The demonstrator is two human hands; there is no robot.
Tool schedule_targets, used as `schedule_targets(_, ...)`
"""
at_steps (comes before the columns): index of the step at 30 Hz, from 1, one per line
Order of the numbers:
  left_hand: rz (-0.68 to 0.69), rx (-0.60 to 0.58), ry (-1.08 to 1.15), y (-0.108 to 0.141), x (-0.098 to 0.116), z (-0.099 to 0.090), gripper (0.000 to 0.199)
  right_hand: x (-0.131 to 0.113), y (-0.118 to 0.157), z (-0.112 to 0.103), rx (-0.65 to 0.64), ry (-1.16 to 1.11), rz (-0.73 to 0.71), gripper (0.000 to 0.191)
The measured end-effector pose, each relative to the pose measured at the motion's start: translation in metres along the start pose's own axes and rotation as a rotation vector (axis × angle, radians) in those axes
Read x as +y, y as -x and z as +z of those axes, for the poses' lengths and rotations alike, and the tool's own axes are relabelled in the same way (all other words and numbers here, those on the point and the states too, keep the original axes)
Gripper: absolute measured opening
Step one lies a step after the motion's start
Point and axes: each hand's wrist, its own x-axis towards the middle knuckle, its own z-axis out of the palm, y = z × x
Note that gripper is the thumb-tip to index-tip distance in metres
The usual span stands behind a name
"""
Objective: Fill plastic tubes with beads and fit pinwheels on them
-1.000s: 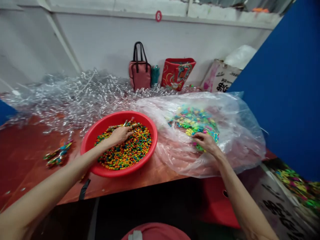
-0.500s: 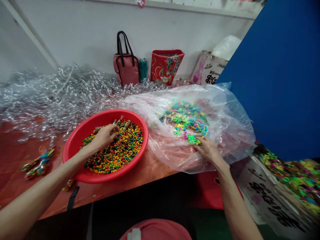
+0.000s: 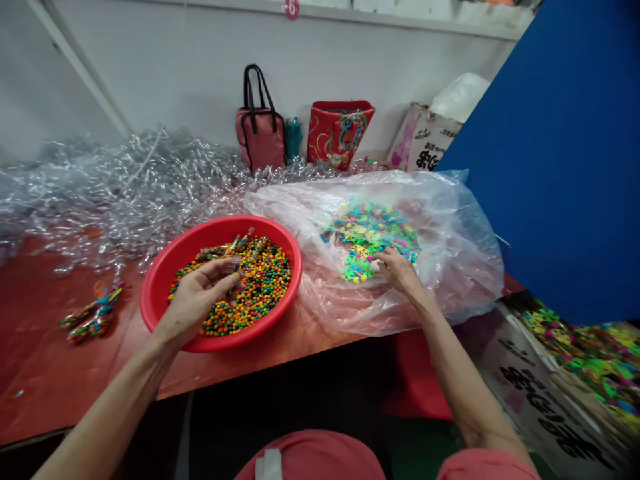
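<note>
My left hand (image 3: 197, 290) is over the red basin (image 3: 149, 293), closed on a small clear plastic tube (image 3: 236, 264). Small round candies (image 3: 260, 293) in many colours fill the basin below it. Several filled tubes (image 3: 249, 235) lie on the candies near the far rim. On the right, my right hand (image 3: 397, 270) has its bent fingertips drawn together at small bright plastic pieces (image 3: 357, 263), mostly green, yellow and blue. What sits between those fingertips is too small to make out. The pieces lie at the mouth of a clear plastic bag (image 3: 450, 267).
Empty clear tubes (image 3: 115, 180) are heaped at the back left. Filled tubes with coloured tops (image 3: 95, 317) lie left of the basin. A pink bag (image 3: 261, 140) and a red bag (image 3: 337, 137) stand against the wall. At right are a blue panel (image 3: 550, 167) and a carton (image 3: 530, 393) of plastic pieces.
My left hand has lifted off the candies toward me, with a clear tube now showing in its fingers. My right hand has moved slightly up and left on the plastic pieces.
</note>
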Motion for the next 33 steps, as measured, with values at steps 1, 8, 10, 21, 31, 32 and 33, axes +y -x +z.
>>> schedule_targets(1,-0.010,-0.002,0.013,0.003,-0.001,0.003,0.067,0.002,-0.004,0.002,-0.074,0.061,-0.018,0.036)
schedule_targets(8,-0.041,-0.132,0.196,0.016,-0.009,0.023,0.060,-0.002,-0.029,0.019,-0.223,0.229,-0.057,0.036)
schedule_targets(10,-0.035,-0.191,0.278,0.020,-0.009,0.027,0.055,-0.001,-0.034,0.024,-0.224,0.230,-0.087,0.034)
schedule_targets(21,-0.051,-0.301,0.567,0.045,-0.006,0.034,0.044,-0.012,-0.065,0.039,-0.245,0.305,0.002,0.028)
schedule_targets(31,0.256,-0.247,-0.469,0.006,-0.017,0.005,0.029,-0.029,-0.049,0.007,0.060,-0.381,0.015,0.038)
schedule_targets(32,0.282,-0.281,-0.631,-0.004,-0.022,0.006,0.024,-0.037,-0.044,0.003,0.069,-0.468,0.036,0.040)
schedule_targets(33,0.289,-0.329,-0.753,-0.015,-0.026,0.009,0.019,-0.046,-0.039,-0.001,0.072,-0.560,0.070,0.041)
